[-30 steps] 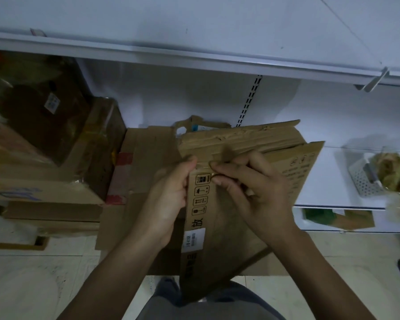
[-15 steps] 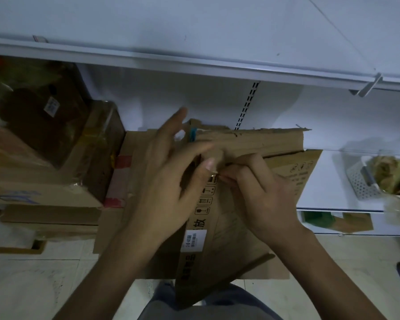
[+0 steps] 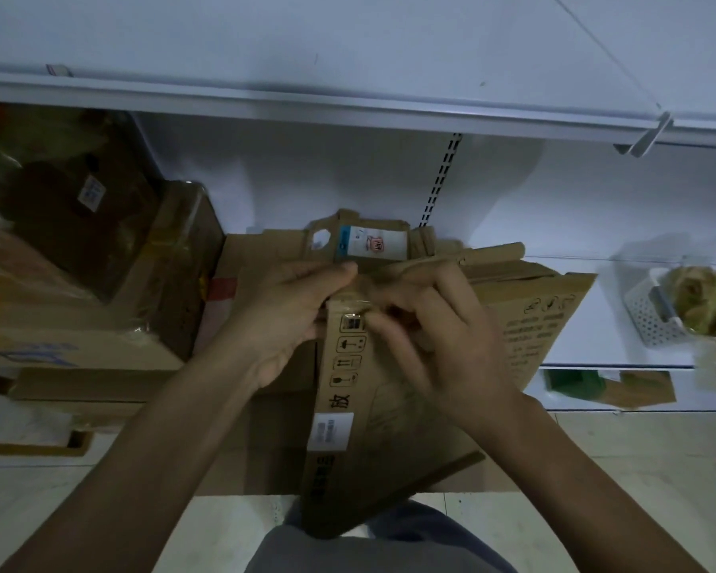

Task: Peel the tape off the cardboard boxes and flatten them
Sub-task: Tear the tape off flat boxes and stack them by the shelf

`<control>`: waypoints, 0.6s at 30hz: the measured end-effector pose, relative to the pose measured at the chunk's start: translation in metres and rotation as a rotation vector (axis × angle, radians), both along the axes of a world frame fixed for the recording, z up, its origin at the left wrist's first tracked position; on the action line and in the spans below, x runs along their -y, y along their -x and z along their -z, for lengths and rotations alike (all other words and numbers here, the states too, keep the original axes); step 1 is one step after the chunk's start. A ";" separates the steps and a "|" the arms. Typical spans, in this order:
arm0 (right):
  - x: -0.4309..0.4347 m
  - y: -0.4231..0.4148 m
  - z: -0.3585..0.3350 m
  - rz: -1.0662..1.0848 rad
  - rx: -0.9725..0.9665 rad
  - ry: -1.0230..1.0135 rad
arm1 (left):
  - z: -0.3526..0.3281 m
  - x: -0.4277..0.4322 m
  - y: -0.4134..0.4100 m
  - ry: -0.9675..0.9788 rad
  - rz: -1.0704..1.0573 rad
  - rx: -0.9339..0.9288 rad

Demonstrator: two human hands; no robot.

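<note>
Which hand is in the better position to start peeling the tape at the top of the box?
Right, probably. The right hand has its fingertips at the clear tape on the cardboard box, while the left hand grips the box's top edge.

Dim, bluish light washing over my view, white shelf [image 3: 348, 105] edge catching the brightest glow, my right hand [image 3: 439, 337] smearing with motion blur, boxes at left [image 3: 79, 250] sinking into murky shadow, straight lines bowing near the wide-angle edges, grain softening everything.
</note>
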State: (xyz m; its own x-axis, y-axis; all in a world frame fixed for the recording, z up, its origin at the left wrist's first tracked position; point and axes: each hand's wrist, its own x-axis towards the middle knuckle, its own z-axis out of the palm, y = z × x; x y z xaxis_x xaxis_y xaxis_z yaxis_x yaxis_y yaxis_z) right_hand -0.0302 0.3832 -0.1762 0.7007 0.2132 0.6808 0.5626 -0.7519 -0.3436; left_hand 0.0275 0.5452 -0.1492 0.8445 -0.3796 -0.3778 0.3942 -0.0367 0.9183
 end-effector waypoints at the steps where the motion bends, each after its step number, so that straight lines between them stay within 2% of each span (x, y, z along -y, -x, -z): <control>1: -0.001 -0.001 -0.002 -0.006 -0.032 -0.031 | 0.001 0.001 0.000 -0.025 0.006 0.032; 5: -0.004 -0.002 -0.017 -0.067 -0.217 -0.244 | -0.005 0.002 -0.003 -0.129 0.040 0.154; 9: -0.002 -0.003 -0.035 -0.092 -0.392 -0.303 | -0.013 0.007 -0.003 -0.216 0.096 0.249; 13: 0.000 -0.007 -0.047 -0.043 -0.396 -0.130 | -0.019 0.010 -0.005 -0.250 0.112 0.307; 18: -0.005 -0.012 -0.039 0.031 -0.237 0.174 | -0.007 0.010 -0.008 -0.160 0.045 0.167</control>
